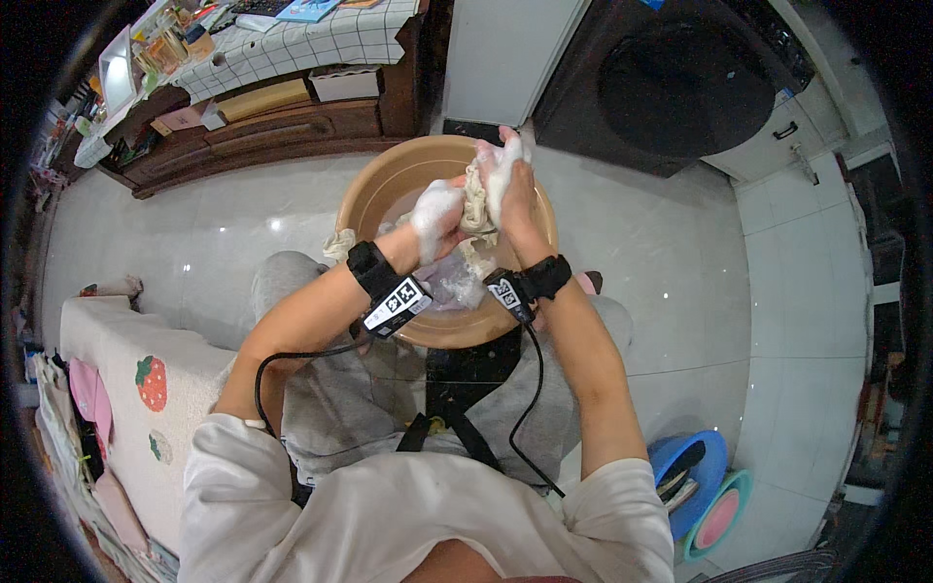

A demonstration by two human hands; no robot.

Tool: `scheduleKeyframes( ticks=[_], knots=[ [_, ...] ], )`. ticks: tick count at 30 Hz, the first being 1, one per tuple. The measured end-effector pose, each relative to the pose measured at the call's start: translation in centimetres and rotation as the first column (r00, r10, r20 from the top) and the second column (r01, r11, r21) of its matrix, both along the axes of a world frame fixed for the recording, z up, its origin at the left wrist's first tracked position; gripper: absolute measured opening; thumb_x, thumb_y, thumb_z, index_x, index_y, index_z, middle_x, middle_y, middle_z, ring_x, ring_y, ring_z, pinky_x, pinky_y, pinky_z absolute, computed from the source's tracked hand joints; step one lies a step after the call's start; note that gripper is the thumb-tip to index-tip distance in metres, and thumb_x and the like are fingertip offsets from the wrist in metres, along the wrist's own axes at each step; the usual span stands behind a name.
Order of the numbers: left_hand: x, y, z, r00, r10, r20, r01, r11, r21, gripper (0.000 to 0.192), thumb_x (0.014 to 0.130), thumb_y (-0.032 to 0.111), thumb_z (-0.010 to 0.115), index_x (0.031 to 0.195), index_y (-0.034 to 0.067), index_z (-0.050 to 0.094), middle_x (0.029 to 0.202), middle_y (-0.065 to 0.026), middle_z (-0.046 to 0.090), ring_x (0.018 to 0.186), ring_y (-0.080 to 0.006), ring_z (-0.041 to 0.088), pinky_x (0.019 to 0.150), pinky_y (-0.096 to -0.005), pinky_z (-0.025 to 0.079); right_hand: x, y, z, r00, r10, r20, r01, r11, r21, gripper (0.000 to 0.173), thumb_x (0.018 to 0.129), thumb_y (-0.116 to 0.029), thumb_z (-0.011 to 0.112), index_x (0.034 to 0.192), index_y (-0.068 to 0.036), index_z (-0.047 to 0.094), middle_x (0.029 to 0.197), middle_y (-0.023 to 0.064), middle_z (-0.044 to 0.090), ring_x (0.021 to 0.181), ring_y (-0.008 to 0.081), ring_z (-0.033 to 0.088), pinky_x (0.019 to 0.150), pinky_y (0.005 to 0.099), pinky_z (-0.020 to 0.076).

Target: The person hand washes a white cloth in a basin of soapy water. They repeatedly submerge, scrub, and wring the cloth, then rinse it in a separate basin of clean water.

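A tan plastic basin (pixel 443 335) stands on the floor before me, with cloudy water, suds and a submerged pale purplish cloth (pixel 453 280) in it. Over its upper part, a twisted cream cloth (pixel 475 204) is gripped between my two hands. My left hand (pixel 439 215), coated in white foam, holds it from the left. My right hand (pixel 510 182), also foamy, presses it from the right with the fingers pointing away from me. Part of the cream cloth hangs toward the water. Another piece of cream cloth (pixel 340 245) lies over the basin's left rim.
A dark wooden cabinet (pixel 291 135) with a checked cloth stands at the upper left, a dark front-loading appliance (pixel 619 87) at the upper right. Blue (pixel 718 452) and teal (pixel 745 484) basins sit at the lower right. A strawberry-patterned cover (pixel 109 342) is at my left. Cables run from both wrist devices.
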State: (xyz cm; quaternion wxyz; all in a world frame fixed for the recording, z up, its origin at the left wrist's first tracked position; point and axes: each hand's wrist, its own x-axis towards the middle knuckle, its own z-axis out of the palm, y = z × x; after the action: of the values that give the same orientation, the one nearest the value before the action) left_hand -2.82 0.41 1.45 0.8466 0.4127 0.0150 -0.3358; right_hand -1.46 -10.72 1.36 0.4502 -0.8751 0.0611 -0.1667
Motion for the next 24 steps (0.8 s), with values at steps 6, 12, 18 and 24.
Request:
scheduleKeyframes(
  ticks=[6,12,18,24],
  knots=[
    [1.1,0.5,-2.4,0.964,-0.189,0.186,0.136,0.954,0.266,0.022,0.087,0.011,0.050,0.107,0.003,0.054,0.101,-0.0091,0.060,0.088,-0.0148,0.059,0.070,-0.0285,0.052,-1.5,0.1,0.8,0.953,0.147,0.265,-0.037,0.924,-0.382,0.039,0.082,-0.029,0.055,0.113,-0.006,0.049,0.112,0.0177,0.052,0.100,0.0356,0.051,0.084,0.0408,0.0414],
    [2.1,1.4,-5.4,0.382,-0.612,0.692,-0.207,0.673,0.710,0.020,0.074,0.003,0.055,0.093,0.005,0.059,0.083,-0.0088,0.062,0.072,-0.0215,0.059,0.065,-0.0372,0.048,-1.2,0.1,-1.1,0.925,0.211,0.316,-0.124,0.953,-0.275,0.037,0.080,-0.025,0.059,0.108,-0.002,0.052,0.101,0.0166,0.058,0.095,0.0306,0.055,0.081,0.0371,0.0433],
    [1.7,1.4,-2.4,0.237,-0.669,0.704,-0.364,0.611,0.703,0.016,0.077,0.011,0.050,0.086,0.002,0.061,0.072,-0.0224,0.058,0.063,-0.0331,0.058,0.061,-0.0389,0.046,0.6,-2.7,-1.9,0.960,0.278,0.047,-0.249,0.760,0.600,0.034,0.080,-0.025,0.060,0.103,-0.001,0.054,0.098,0.0100,0.058,0.086,0.0152,0.055,0.069,0.0288,0.0463],
    [1.7,2.6,0.8,0.944,-0.254,0.211,0.204,0.951,0.232,0.027,0.090,0.022,0.047,0.108,0.004,0.055,0.094,-0.0079,0.062,0.082,-0.0165,0.061,0.074,-0.0287,0.051,-4.1,-16.9,7.1,0.808,0.145,0.570,-0.571,-0.040,0.820,0.031,0.084,-0.028,0.052,0.101,-0.003,0.057,0.093,0.0102,0.060,0.082,0.0224,0.057,0.071,0.0382,0.0473]
  ],
)
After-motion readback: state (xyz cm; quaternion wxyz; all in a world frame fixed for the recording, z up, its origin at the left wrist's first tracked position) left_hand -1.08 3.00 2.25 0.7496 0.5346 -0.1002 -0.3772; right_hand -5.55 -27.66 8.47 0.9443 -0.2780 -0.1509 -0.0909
